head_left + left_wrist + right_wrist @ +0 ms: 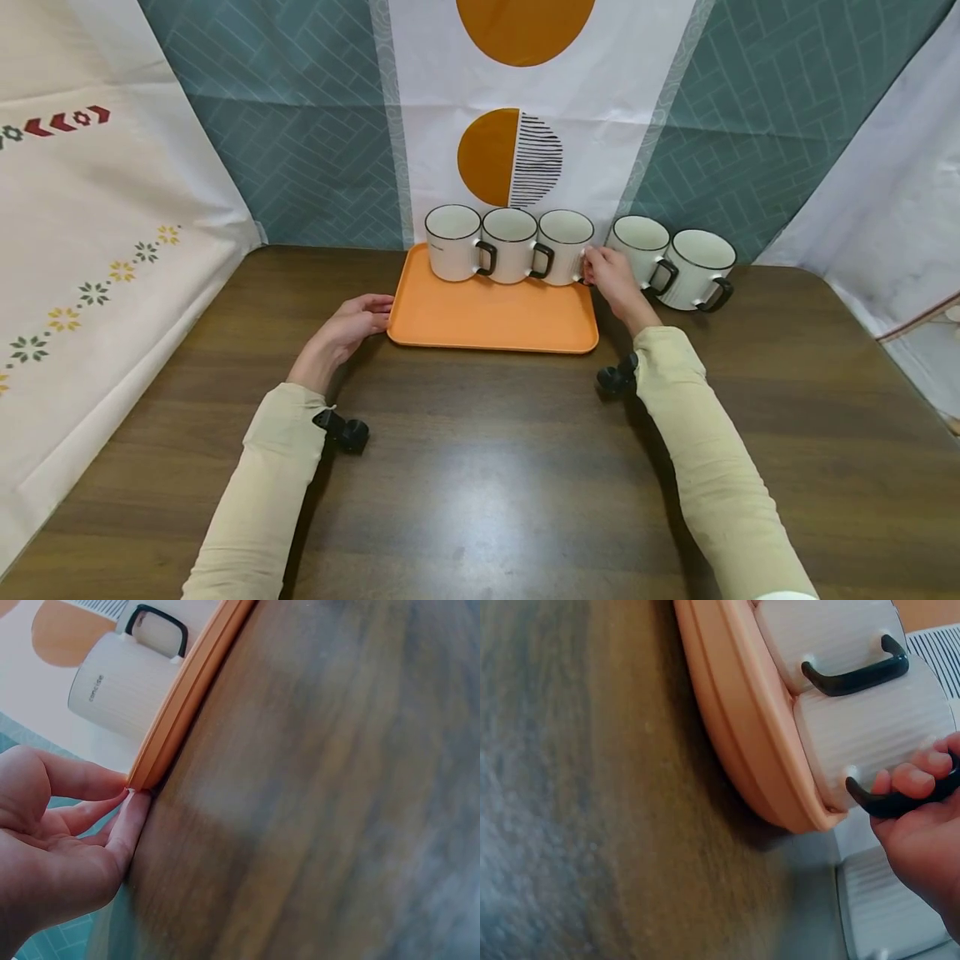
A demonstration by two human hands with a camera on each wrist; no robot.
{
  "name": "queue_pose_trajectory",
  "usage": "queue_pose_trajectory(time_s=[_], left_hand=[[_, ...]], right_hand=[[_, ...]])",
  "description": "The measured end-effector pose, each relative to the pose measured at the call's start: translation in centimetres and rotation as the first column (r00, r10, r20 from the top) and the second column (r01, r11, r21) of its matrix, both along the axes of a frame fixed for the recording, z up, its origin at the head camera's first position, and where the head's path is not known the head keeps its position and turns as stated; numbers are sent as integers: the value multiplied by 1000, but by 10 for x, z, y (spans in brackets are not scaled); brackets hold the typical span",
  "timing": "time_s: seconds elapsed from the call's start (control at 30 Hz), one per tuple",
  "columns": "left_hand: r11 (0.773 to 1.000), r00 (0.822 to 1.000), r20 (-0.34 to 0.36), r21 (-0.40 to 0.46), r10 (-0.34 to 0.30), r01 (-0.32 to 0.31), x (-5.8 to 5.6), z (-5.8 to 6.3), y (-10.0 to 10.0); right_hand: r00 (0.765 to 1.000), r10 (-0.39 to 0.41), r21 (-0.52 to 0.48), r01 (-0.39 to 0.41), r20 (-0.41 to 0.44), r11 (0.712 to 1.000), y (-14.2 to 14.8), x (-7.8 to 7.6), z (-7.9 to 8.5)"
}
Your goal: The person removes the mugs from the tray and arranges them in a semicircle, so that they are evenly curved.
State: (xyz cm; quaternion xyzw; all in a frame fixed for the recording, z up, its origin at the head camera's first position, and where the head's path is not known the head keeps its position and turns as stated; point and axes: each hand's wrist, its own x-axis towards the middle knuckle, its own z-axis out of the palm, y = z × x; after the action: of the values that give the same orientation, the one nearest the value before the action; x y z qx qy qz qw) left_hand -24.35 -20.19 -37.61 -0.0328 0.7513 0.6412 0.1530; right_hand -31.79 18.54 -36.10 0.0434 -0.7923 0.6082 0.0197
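Note:
Three white enamel-style mugs with black rims and handles stand in a row along the back of an orange tray (495,321): a left mug (452,250), a middle mug (506,250) and a right mug (564,250). My right hand (617,279) grips the black handle (881,804) of the right mug, fingers curled round it. At the tray's left edge is my left hand (348,329); its fingertips pinch the rim (142,776) in the left wrist view. The left mug (124,686) shows small printed lettering there.
Two more matching mugs, one nearer (641,237) and one farther right (697,262), stand on the brown wooden table (480,467) right of the tray. Behind them hangs a patterned cloth (300,150). Pale cloths hang at both sides.

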Motion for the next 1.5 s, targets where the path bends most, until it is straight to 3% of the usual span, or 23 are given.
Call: queue_pose_trajectory(time_s=[0.2, 0.63, 0.77, 0.97, 1.23, 1.5], left_hand=[[1000, 1000, 0, 6, -3, 3, 1, 0, -1], [1000, 1000, -6, 8, -2, 2, 1, 1, -1], [1000, 1000, -7, -2, 3, -3, 1, 0, -1], [1000, 1000, -2, -9, 0, 0, 1, 0, 0], [1000, 1000, -6, 2, -10, 10, 0, 1, 1], [1000, 1000, -1, 10, -4, 4, 0, 2, 1]], right_hand=[[1000, 16, 3, -16, -11, 1000, -3, 1, -1], [999, -49, 7, 50, -19, 999, -4, 8, 4], [996, -70, -34, 69, -48, 997, 0, 17, 16], [989, -129, -189, 113, -73, 975, 14, 41, 38], [991, -55, -319, 13, -125, 948, 44, 68, 64], [980, -74, -453, -19, -187, 891, 75, 81, 92]])
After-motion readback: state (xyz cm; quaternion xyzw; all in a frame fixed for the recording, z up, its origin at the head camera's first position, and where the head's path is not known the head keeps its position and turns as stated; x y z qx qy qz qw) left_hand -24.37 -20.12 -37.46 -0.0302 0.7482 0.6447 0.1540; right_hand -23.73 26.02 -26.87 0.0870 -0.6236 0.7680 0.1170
